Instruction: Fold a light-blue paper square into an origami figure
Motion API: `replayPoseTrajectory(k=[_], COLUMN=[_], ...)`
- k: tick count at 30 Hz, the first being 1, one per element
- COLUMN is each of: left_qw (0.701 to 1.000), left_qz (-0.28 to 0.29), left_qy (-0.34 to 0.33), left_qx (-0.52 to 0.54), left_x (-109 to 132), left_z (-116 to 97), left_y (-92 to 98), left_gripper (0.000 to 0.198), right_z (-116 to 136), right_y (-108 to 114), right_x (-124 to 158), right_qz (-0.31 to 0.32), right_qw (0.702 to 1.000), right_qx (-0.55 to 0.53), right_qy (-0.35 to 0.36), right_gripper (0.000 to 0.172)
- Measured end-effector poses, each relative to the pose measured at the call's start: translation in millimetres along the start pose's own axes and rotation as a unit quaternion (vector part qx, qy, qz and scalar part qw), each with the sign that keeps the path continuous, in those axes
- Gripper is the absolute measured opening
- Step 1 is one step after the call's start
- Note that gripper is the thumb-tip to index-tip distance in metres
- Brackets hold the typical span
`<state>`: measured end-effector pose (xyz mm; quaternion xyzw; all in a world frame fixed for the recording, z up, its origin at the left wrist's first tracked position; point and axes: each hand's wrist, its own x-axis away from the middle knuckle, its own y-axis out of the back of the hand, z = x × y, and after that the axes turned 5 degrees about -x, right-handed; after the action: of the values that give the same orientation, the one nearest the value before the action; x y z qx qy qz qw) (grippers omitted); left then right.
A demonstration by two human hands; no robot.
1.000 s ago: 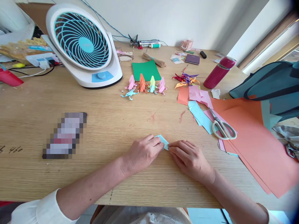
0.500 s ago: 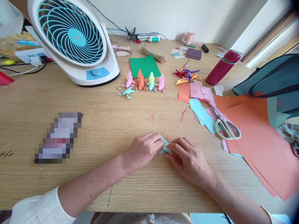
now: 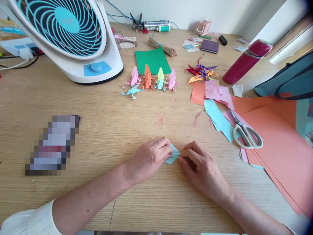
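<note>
A small folded piece of light blue paper [image 3: 173, 154] lies on the wooden table [image 3: 102, 111], between my two hands. My left hand [image 3: 149, 159] has its fingers curled and pressed on the paper's left side. From the right, my right hand [image 3: 201, 168] pinches the paper's other edge with fingertips together. Most of the paper is hidden under my fingers.
Several folded paper figures [image 3: 153, 80] stand before a green sheet [image 3: 153, 60]. A white and teal fan [image 3: 68, 36] is at the back left. Scissors [image 3: 245, 132] lie on coloured sheets with large orange paper [image 3: 281, 137] at the right. A red bottle [image 3: 246, 62] lies behind.
The view has shifted forward and down, so the fan looms larger. My fingers have reworked the blue paper, which now shows a pointed fold between the hands.
</note>
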<state>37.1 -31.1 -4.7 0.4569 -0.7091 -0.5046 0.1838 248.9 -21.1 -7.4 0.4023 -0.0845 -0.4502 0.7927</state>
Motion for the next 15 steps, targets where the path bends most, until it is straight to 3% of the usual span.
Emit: replayPoseTrajectory(k=[15], left_qw=[0.995], left_qz=[-0.013], left_qy=[0.052], left_qx=[0.089], left_x=[-2.0], left_z=[2.7], left_y=[-3.0], left_gripper=[0.011], right_z=[0.0], right_y=[4.1], right_x=[-0.7], right_qz=[-0.026], right_qw=[0.997], right_qx=[-0.044], right_qy=[-0.059], right_gripper=[0.009])
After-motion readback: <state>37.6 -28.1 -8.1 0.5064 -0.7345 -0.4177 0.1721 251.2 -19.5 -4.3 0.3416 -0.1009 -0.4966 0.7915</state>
